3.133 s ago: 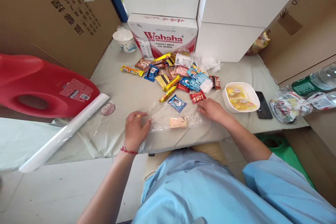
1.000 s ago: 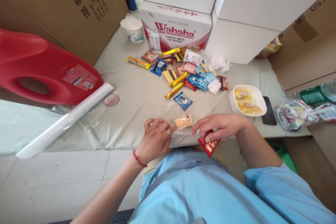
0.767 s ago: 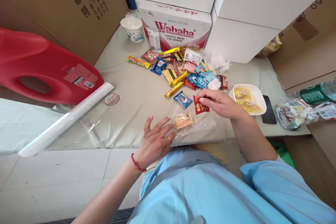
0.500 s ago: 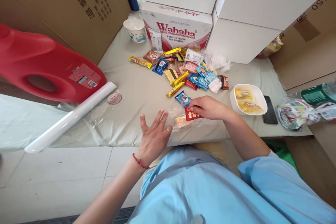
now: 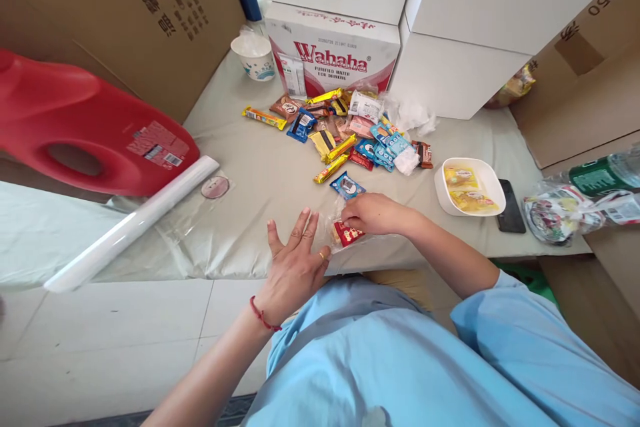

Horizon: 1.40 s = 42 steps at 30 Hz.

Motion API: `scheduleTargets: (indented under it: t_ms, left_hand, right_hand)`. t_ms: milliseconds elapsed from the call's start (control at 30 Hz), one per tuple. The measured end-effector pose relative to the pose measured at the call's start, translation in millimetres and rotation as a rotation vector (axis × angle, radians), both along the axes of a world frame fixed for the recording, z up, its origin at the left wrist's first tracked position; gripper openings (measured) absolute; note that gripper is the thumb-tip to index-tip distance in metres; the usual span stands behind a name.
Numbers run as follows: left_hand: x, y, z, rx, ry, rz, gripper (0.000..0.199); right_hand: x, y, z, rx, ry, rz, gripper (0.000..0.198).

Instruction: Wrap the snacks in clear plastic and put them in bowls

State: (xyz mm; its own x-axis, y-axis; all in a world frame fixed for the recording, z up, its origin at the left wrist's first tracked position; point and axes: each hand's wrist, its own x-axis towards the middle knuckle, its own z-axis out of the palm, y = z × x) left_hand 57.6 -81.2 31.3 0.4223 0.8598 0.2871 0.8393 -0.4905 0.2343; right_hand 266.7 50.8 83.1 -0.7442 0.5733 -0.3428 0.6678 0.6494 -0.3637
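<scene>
My right hand (image 5: 373,215) pinches a small red snack packet (image 5: 348,233) by its upper right side. The packet lies over a pale snack that is now mostly hidden, on a sheet of clear plastic film (image 5: 380,240) near the table's front edge. My left hand (image 5: 295,253) is open, fingers spread, resting at the film's left side. Just beyond my right hand lies a blue snack packet (image 5: 347,185). Farther back, a pile of wrapped snacks (image 5: 345,130) in yellow, blue, brown and pink spreads before a Wahaha carton (image 5: 333,53).
On the left lie a white roll (image 5: 135,223) and a large red jug (image 5: 95,127). A paper cup (image 5: 254,59) stands at the back. To the right are a white bowl (image 5: 475,210) with yellow packets, a phone (image 5: 512,207) and a tied plastic bag (image 5: 555,217).
My right hand has moved left and slightly nearer with the red packet, which now covers most of the pale snack. My left hand stays nearly in place.
</scene>
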Motion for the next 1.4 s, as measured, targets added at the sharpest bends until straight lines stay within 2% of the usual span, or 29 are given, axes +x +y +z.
scheduleTargets:
  t_ms: [133, 267, 400, 500, 633, 767, 833, 900, 1000, 1100, 1167, 1233, 1333, 1400]
  left_hand:
    - [1, 3, 3.9, 0.044, -0.031, -0.003, 0.017]
    - [3, 12, 0.8, 0.056, -0.081, 0.062, 0.017]
    - [6, 29, -8.0, -0.022, -0.172, 0.079, 0.024]
    - [5, 40, -14.2, -0.089, -0.203, 0.062, 0.027]
    - [1, 46, -19.3, -0.165, -0.211, 0.075, 0.028]
    - [-2, 44, -21.5, -0.157, -0.223, 0.074, 0.027]
    - [-1, 44, -21.4, -0.129, -0.221, 0.065, 0.026]
    - [0, 43, -20.6, -0.093, -0.215, 0.053, 0.024]
    - [1, 44, -18.7, -0.048, -0.205, 0.03, 0.021]
    - [0, 44, -17.3, -0.028, -0.201, -0.001, 0.02]
    - [0, 44, -17.1, -0.028, -0.202, -0.015, 0.02]
    - [-1, 45, -17.2, -0.043, -0.205, -0.019, 0.02]
    - [0, 46, -17.0, -0.083, -0.202, -0.009, 0.022]
    - [1, 46, -16.4, -0.113, -0.198, -0.004, 0.023]
  right_hand:
    - [-2, -4, -11, 0.047, 0.042, -0.146, 0.025]
    - [1, -7, -20, -0.027, 0.132, -0.11, 0.022]
    - [5, -3, -26, -0.024, 0.252, -0.062, 0.016]
    - [11, 0, -29, -0.053, 0.274, -0.047, 0.018]
    - [28, -1, -26, -0.162, 0.338, -0.166, 0.033]
    - [53, -6, -21, -0.252, 0.317, -0.312, 0.048]
    - [65, -8, -18, -0.295, 0.246, -0.319, 0.042]
    - [74, -11, -13, -0.364, 0.222, -0.291, 0.028]
    - [86, -15, -4, -0.489, 0.342, -0.254, 0.023]
    - [95, -13, -1, -0.515, 0.505, -0.341, 0.026]
    - [98, -7, -4, -0.481, 0.563, -0.429, 0.028]
    - [94, 0, -10, -0.363, 0.541, -0.512, 0.023]
    - [78, 0, -14, 0.051, 0.472, -0.597, 0.013]
    - [61, -10, -11, 0.266, 0.536, -0.537, 0.016]
